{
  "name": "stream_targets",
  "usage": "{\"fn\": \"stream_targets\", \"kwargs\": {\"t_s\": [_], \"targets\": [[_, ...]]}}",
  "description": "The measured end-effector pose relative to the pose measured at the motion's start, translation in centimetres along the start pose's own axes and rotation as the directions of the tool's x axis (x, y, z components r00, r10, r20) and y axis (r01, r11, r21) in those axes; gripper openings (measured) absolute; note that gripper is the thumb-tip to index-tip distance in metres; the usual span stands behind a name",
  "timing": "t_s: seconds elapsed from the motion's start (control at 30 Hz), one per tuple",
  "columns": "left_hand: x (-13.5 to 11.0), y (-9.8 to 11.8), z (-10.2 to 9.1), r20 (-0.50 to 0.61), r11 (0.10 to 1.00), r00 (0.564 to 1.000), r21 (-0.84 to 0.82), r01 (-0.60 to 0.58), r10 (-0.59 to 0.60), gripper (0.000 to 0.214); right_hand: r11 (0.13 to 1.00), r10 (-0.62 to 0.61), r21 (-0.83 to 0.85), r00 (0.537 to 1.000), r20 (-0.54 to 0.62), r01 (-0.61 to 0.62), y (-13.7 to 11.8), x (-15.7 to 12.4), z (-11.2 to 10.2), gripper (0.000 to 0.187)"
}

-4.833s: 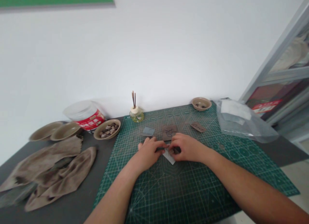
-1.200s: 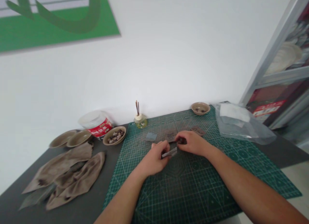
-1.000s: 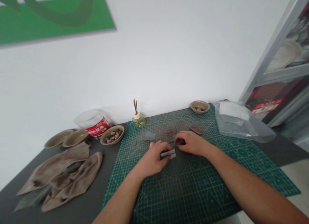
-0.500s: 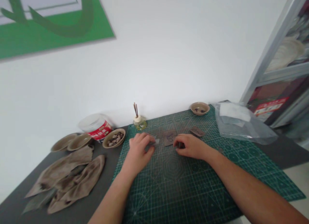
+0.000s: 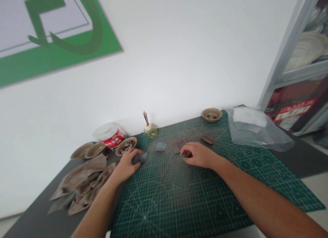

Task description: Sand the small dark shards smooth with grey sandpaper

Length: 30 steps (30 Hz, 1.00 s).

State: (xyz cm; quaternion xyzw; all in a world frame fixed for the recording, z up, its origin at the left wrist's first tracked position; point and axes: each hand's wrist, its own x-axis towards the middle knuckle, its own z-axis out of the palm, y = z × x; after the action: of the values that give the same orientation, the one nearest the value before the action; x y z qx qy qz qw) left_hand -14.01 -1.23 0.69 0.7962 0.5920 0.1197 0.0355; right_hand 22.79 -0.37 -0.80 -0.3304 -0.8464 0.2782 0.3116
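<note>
My left hand [image 5: 127, 165] is at the left edge of the green cutting mat [image 5: 164, 197], thumb and fingers closed about a thin grey flat piece [image 5: 140, 158]. Just beyond its fingers is a tan bowl of small brown and pale lumps [image 5: 126, 144]. My right hand [image 5: 200, 156] rests mid-mat, its fingers curled round a small dark brown lump [image 5: 188, 154], mostly hidden. Close to those fingers lies a brown square with a dark drawn mark [image 5: 179, 145]. Left of it, a clear greyish square [image 5: 161, 146] lies flat.
Behind stand a reed diffuser [image 5: 150, 130], a white tub with a red label [image 5: 111, 135] and a small bowl [image 5: 211, 115] with a few lumps. A marked brown piece [image 5: 208, 138] and a plastic bag [image 5: 256, 130] lie right. Crumpled brown cloths [image 5: 82, 183] and nested bowls [image 5: 95, 150] are left.
My left hand has moved left from the clear square, which now lies uncovered, to the mat's left edge, and holds a grey piece. My right hand has barely shifted; the view has turned slightly.
</note>
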Motion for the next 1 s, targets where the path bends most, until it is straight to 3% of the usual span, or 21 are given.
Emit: {"fn": "stream_targets", "kwargs": {"t_s": [0.17,0.43,0.53,0.63,0.73,0.8,0.9,1.0], "targets": [[-0.4,0.1,0.5,0.034,0.998,0.999,0.05,0.031,-0.033,0.037,0.999,0.038,0.006,0.999,0.003,-0.038,-0.1,0.0,0.0,0.019],[0.4,-0.4,2.1,-0.019,0.999,0.999,-0.002,-0.048,0.048,0.027,0.998,0.059,0.028,0.998,0.006,-0.059,0.2,0.0,0.4,0.017],[0.5,1.5,1.0,-0.078,0.997,0.994,-0.034,-0.074,0.071,0.025,0.99,0.108,0.095,0.994,-0.016,-0.106,0.2,0.1,0.7,0.017],[-0.2,5.1,-0.5,-0.173,0.981,0.983,-0.168,-0.095,0.065,0.028,0.939,0.202,0.295,0.978,-0.054,-0.178,-0.7,0.6,1.1,0.016],[-0.9,9.2,-1.6,-0.088,0.846,0.992,-0.518,-0.128,0.096,0.052,0.837,0.273,0.52,0.954,-0.126,-0.171,-3.1,2.1,1.9,0.021],[-1.1,10.9,-1.7,-0.045,0.742,0.99,-0.658,-0.131,0.134,0.057,0.808,0.295,0.57,0.941,-0.167,-0.152,-5.1,3.4,2.6,0.022],[-0.7,11.3,-1.3,-0.167,0.652,0.986,-0.745,-0.141,0.022,0.023,0.774,0.3,0.611,0.946,-0.125,-0.165,-7.5,5.5,3.8,0.025],[-0.2,10.1,-0.5,-0.247,0.549,0.962,-0.823,-0.145,-0.115,0.016,0.777,0.296,0.606,0.949,-0.11,-0.172,-8.0,7.9,4.7,0.031]]}}
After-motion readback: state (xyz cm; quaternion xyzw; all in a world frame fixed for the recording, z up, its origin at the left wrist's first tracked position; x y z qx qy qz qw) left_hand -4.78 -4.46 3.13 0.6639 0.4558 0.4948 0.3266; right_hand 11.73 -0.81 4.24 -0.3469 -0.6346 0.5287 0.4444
